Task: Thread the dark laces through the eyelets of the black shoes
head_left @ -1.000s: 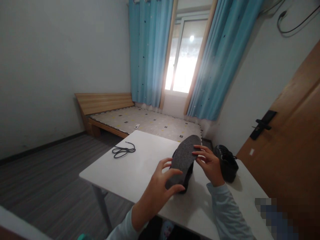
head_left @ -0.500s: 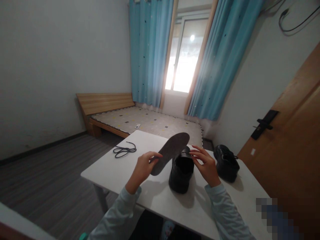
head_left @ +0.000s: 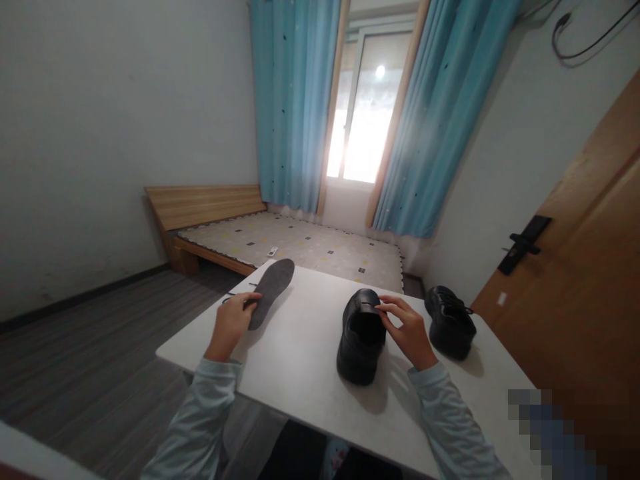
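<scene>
A dark grey insole (head_left: 273, 293) is pinched by its near edge between the thumb and fingers of my left hand (head_left: 230, 328), above the left part of the table. A black shoe (head_left: 359, 353) without visible laces stands in the middle, its heel towards me. My right hand (head_left: 410, 333) pinches the raised tongue at the shoe's opening. To the right, a second black shoe (head_left: 451, 327) has laces in it. Behind my left hand and the insole, a loose black shoelace (head_left: 254, 285) is mostly hidden.
Everything stands on a white table (head_left: 295, 360). Beyond it is a bed (head_left: 300, 237) with a small white object (head_left: 273, 251) on its mattress, under a window with blue curtains (head_left: 295, 107). A brown door (head_left: 575, 267) is at the right.
My left hand has carried the insole away from the middle shoe, out to the left, over the shoelace. My right hand has stayed at the shoe's tongue.
</scene>
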A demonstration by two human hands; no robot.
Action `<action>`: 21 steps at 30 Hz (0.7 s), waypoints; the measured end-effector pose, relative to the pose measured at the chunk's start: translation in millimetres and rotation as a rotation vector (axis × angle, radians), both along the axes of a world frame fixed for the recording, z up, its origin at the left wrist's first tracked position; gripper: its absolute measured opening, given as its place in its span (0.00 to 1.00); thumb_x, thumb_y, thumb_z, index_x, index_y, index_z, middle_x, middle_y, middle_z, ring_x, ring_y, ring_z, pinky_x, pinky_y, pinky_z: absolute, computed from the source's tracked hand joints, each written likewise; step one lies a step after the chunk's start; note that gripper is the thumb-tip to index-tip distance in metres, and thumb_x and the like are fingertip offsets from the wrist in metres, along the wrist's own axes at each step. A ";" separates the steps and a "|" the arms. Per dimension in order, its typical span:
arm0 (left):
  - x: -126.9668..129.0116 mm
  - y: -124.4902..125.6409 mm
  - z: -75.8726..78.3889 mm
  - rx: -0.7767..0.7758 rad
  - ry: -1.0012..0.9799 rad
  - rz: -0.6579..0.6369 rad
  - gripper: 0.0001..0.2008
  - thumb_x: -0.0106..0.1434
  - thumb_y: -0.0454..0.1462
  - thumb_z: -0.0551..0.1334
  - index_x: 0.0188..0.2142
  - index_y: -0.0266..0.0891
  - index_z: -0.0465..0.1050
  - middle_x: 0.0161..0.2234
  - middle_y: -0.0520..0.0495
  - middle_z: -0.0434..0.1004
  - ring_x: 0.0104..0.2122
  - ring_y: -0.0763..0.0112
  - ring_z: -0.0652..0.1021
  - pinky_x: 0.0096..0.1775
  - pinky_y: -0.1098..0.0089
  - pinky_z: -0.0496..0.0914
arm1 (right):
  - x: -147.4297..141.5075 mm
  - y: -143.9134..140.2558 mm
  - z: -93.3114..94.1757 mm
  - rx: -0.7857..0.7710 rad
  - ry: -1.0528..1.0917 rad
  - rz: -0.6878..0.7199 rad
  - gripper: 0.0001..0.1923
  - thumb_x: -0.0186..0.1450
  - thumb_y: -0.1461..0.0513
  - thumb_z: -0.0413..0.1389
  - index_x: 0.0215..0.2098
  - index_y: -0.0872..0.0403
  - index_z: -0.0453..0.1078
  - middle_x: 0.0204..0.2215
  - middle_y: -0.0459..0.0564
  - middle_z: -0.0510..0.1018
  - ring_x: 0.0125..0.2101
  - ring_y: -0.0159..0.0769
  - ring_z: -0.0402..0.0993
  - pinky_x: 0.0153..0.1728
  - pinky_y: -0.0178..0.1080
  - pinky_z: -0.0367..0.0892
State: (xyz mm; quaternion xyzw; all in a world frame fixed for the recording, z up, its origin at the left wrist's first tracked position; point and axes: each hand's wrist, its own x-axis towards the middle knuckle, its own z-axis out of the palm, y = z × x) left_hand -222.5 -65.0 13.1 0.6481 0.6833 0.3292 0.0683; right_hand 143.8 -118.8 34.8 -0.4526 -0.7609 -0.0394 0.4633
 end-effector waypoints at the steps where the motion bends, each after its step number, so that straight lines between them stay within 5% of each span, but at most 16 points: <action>1: -3.7 2.6 -2.2 -0.005 0.023 0.017 0.14 0.58 0.34 0.55 0.42 0.39 0.75 0.45 0.46 0.77 0.44 0.62 0.76 0.46 0.67 0.67 | 0.2 0.8 -0.6 -0.005 -0.007 -0.002 0.08 0.62 0.63 0.52 0.36 0.51 0.74 0.41 0.53 0.76 0.43 0.42 0.73 0.45 0.47 0.68; 12: -8.9 11.9 -22.8 -0.139 0.234 0.044 0.17 0.60 0.36 0.54 0.48 0.33 0.69 0.45 0.37 0.74 0.46 0.58 0.73 0.48 0.64 0.65 | 3.5 4.4 -5.6 -0.055 -0.049 0.026 0.08 0.61 0.64 0.53 0.35 0.50 0.74 0.38 0.52 0.77 0.40 0.42 0.73 0.43 0.46 0.69; 18: 25.0 -14.4 1.6 0.004 0.361 0.212 0.19 0.61 0.41 0.55 0.50 0.35 0.67 0.46 0.33 0.70 0.46 0.46 0.70 0.43 0.49 0.64 | 4.6 5.3 -6.4 -0.053 -0.064 0.026 0.08 0.61 0.65 0.53 0.35 0.50 0.73 0.37 0.52 0.77 0.40 0.42 0.72 0.42 0.46 0.69; 21: 54.3 -30.3 19.2 0.153 0.359 0.136 0.19 0.61 0.41 0.56 0.50 0.35 0.67 0.48 0.34 0.69 0.46 0.48 0.70 0.45 0.49 0.64 | 4.6 5.4 -6.5 -0.057 -0.072 0.021 0.08 0.61 0.66 0.53 0.35 0.50 0.73 0.37 0.52 0.76 0.40 0.42 0.71 0.42 0.46 0.68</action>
